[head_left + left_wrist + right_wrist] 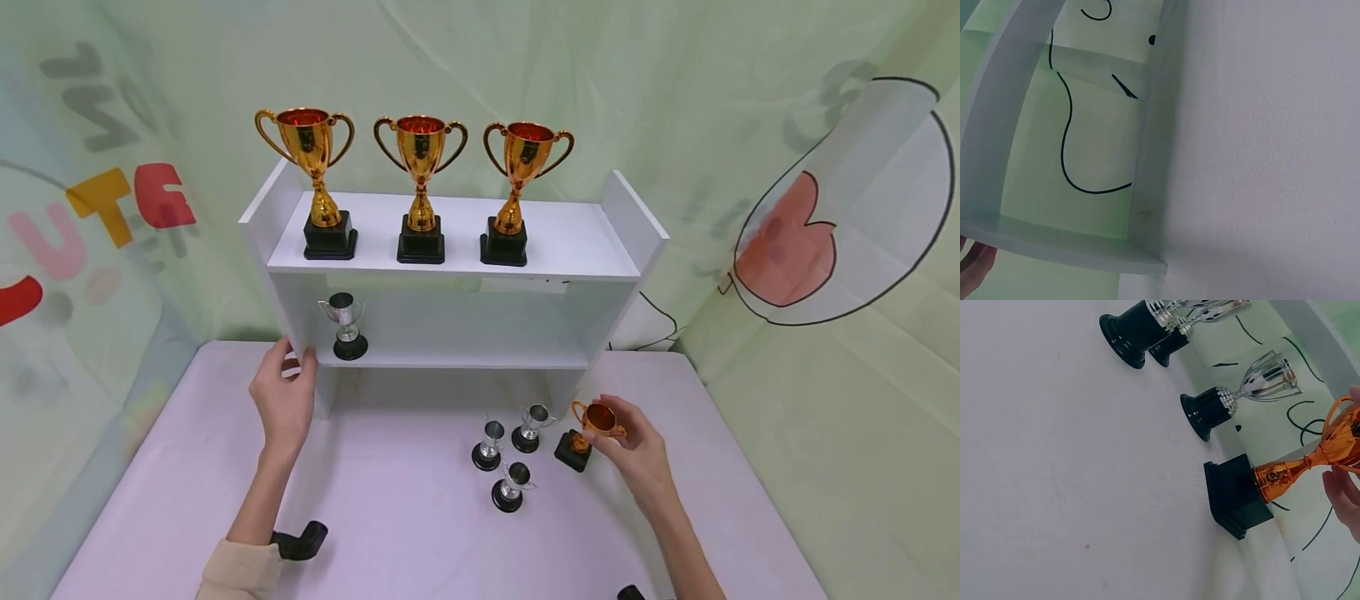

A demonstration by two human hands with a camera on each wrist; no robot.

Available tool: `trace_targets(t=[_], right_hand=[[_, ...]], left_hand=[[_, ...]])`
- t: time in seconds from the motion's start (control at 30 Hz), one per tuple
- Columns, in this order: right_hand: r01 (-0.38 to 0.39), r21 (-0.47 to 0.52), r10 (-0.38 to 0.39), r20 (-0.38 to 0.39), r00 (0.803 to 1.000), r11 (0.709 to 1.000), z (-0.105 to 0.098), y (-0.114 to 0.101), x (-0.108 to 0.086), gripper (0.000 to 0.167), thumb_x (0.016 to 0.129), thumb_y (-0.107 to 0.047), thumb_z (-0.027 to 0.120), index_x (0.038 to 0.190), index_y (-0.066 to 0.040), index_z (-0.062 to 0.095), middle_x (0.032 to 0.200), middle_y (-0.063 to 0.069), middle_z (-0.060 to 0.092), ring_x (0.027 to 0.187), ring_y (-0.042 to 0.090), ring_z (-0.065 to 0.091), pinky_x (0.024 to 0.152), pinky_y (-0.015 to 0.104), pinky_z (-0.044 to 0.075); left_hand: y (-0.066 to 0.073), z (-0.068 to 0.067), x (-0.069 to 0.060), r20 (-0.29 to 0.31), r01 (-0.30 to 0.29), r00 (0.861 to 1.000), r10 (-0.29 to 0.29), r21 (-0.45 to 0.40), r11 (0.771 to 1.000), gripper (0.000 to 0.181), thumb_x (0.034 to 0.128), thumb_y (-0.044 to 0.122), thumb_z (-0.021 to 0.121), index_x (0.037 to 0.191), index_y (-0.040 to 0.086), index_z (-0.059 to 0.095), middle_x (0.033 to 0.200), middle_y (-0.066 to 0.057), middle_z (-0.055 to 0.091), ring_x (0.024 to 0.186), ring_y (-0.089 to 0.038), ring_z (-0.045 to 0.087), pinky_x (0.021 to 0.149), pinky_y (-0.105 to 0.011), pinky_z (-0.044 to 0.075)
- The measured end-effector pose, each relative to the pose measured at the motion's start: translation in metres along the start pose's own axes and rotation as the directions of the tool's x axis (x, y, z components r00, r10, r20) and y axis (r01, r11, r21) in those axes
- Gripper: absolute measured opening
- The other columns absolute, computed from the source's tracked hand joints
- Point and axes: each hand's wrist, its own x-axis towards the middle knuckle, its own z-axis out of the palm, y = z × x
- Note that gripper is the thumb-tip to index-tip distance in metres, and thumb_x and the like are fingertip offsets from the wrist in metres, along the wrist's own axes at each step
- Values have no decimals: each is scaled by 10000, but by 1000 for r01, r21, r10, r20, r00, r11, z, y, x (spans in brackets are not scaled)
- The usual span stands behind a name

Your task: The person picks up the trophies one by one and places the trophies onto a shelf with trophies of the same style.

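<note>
My right hand (637, 450) pinches the cup of a gold trophy (579, 443) with a black square base, right of the silver trophies. In the right wrist view, fingers (1344, 494) touch that gold trophy (1285, 475). My left hand (287, 396) touches the left side of the white shelf (457, 364), its fingers (975, 269) at the panel edge in the left wrist view. Three silver trophies (487, 450) (528, 433) (512, 487) stand on the table. A silver trophy (347, 325) is at the left of the middle shelf.
Three larger gold trophies (318, 167) (421, 171) (517, 179) stand in a row on the top shelf. The table (420, 533) has a pale cloth. Green curtains with printed shapes hang behind, and a dark cable (663, 317) runs right of the shelf.
</note>
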Motion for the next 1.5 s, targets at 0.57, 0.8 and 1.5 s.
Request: trace_targets(t=[0.57,0.8,1.5], right_hand=[[-100,19,100,-22,995,995,-2,2,-5,570,912,-125,787,1425,-77,544,1242,-111,625,1036,32,660,869,156,562],[-83,39,84,-22,996,996,-6,-1,-8,561,904,-92,788,1415,-65,558,1207,-147,650,1029,24,669,866,155,561],[32,96,-32,5,999,995,-19,-46,-23,551,908,13,746,1424,-6,555,1203,-72,679,1032,40,692,872,155,563]], left_hand=[[3,1,-1,-2,-4,1000,4,0,1000,267,947,57,661,1204,8,715,1108,-196,728,777,111,556,676,-13,445],[2,0,-1,-5,-3,1000,3,5,1000,271,949,57,661,1210,8,713,1129,-193,729,780,102,552,676,-12,441],[3,-1,-1,-4,0,1000,0,18,1000,274,951,52,659,1215,2,711,1123,-200,725,787,75,555,686,-13,435]])
